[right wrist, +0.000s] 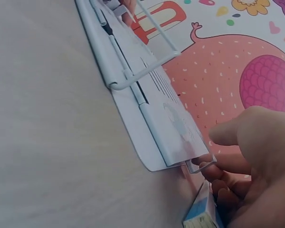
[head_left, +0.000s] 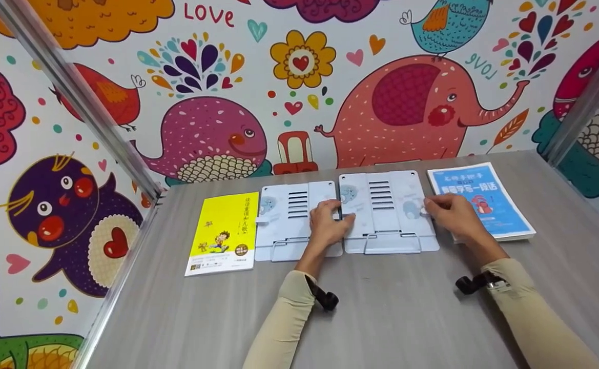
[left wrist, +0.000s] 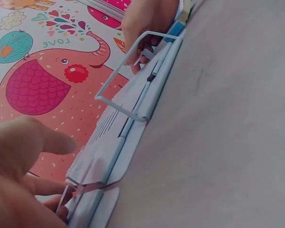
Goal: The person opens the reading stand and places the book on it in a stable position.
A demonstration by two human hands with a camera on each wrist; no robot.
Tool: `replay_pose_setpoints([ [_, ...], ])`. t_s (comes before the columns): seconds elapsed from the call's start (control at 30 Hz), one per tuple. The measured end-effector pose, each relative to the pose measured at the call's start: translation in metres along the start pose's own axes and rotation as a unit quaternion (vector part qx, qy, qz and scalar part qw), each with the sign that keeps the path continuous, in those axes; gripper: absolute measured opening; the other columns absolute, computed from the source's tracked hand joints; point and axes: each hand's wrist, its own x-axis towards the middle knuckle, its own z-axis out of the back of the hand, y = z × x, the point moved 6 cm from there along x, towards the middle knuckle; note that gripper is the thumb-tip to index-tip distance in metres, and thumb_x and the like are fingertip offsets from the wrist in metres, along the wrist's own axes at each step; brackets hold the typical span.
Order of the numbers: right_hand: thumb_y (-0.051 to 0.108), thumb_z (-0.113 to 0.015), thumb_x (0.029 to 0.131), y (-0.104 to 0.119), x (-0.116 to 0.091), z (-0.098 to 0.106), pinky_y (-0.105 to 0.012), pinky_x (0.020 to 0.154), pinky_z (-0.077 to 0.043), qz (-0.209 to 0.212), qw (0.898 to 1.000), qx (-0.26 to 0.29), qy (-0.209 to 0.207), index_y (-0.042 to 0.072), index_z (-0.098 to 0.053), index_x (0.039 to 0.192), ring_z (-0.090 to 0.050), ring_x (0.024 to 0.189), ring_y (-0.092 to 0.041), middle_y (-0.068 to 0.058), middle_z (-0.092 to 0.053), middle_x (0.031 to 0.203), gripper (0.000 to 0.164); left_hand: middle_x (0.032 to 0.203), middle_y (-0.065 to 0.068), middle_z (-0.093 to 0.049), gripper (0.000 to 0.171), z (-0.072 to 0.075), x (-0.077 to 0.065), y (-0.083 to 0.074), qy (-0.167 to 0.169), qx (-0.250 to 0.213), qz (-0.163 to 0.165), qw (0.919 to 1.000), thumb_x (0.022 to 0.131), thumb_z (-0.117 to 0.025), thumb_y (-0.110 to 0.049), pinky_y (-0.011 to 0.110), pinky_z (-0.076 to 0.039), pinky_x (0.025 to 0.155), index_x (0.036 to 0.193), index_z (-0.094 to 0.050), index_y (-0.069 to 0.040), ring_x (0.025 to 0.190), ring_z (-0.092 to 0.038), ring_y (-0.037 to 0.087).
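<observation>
Two white book stands, a left one (head_left: 279, 225) and a right one (head_left: 381, 223), lie nearly flat side by side on the table. My left hand (head_left: 327, 225) is at the gap between them, thumb held apart from the other fingers. In the left wrist view its fingers touch a small clear tab (left wrist: 63, 198) by that gap. At the right stand's outer edge, my right hand (head_left: 455, 212) has its index finger against a small white tab (right wrist: 204, 166). The thumb (right wrist: 225, 133) sits apart above it. Each stand has a wire leg (right wrist: 159, 64) near its front.
A yellow book (head_left: 227, 220) lies left of the stands. To the right is a thick blue-covered book (head_left: 507, 210), partly under my right hand in the head view. The grey table (head_left: 381, 307) meets a cartoon-printed wall (head_left: 299, 113) behind; a metal post (head_left: 84, 92) runs along the left corner.
</observation>
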Motion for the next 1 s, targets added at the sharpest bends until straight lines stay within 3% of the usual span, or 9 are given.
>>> replay_pose_setpoints([
  [0.13, 0.038, -0.056, 0.113, -0.002, -0.001, 0.006, -0.019, 0.08, -0.049, -0.004, 1.0, 0.013, -0.019, -0.003, -0.057, 0.153, -0.056, 0.115, -0.032, -0.027, -0.062, 0.143, 0.057, 0.145, 0.013, -0.068, 0.043, 0.002, 0.002, 0.003, -0.015, -0.082, 0.024, 0.9963, 0.1, -0.076, -0.025, 0.046, -0.042, 0.126, 0.137, -0.072, -0.004, 0.141, -0.058, 0.03],
  [0.27, 0.038, -0.061, 0.111, -0.003, -0.002, 0.01, -0.017, 0.084, -0.047, -0.016, 0.998, 0.034, -0.049, 0.003, -0.063, 0.15, -0.055, 0.117, -0.028, -0.023, -0.063, 0.145, 0.052, 0.133, 0.01, -0.075, 0.031, 0.006, 0.003, 0.005, -0.038, -0.145, 0.027, 0.9882, 0.101, -0.073, -0.017, 0.043, -0.047, 0.12, 0.13, -0.076, -0.006, 0.13, -0.064, 0.026],
  [0.5, 0.04, -0.068, 0.107, -0.006, -0.006, 0.015, -0.012, 0.088, -0.048, 0.0, 0.995, 0.062, -0.078, 0.01, -0.069, 0.145, -0.056, 0.115, -0.021, -0.017, -0.065, 0.144, 0.049, 0.118, 0.007, -0.08, 0.022, 0.011, 0.002, 0.004, -0.038, -0.232, 0.024, 0.9717, 0.101, -0.075, -0.012, 0.028, -0.056, 0.096, 0.123, -0.077, -0.008, 0.11, -0.071, 0.014],
  [0.7, 0.038, -0.068, 0.108, -0.007, -0.008, 0.017, -0.01, 0.085, -0.053, 0.053, 0.994, 0.061, -0.078, 0.009, -0.069, 0.144, -0.062, 0.104, -0.013, -0.016, -0.068, 0.134, 0.046, 0.106, 0.006, -0.083, 0.019, 0.018, 0.003, 0.004, -0.047, -0.245, 0.014, 0.9682, 0.098, -0.078, -0.01, 0.02, -0.057, 0.083, 0.117, -0.079, -0.008, 0.096, -0.074, 0.009],
  [1.0, 0.035, -0.069, 0.107, -0.002, -0.015, 0.018, -0.008, 0.086, -0.053, 0.098, 0.988, 0.058, -0.1, 0.009, -0.07, 0.138, -0.068, 0.102, -0.006, -0.009, -0.071, 0.127, 0.041, 0.104, 0.002, -0.082, 0.032, 0.024, 0.001, -0.001, -0.029, -0.229, -0.027, 0.9727, 0.098, -0.077, -0.005, 0.03, -0.059, 0.097, 0.127, -0.077, -0.017, 0.101, -0.073, 0.013],
])
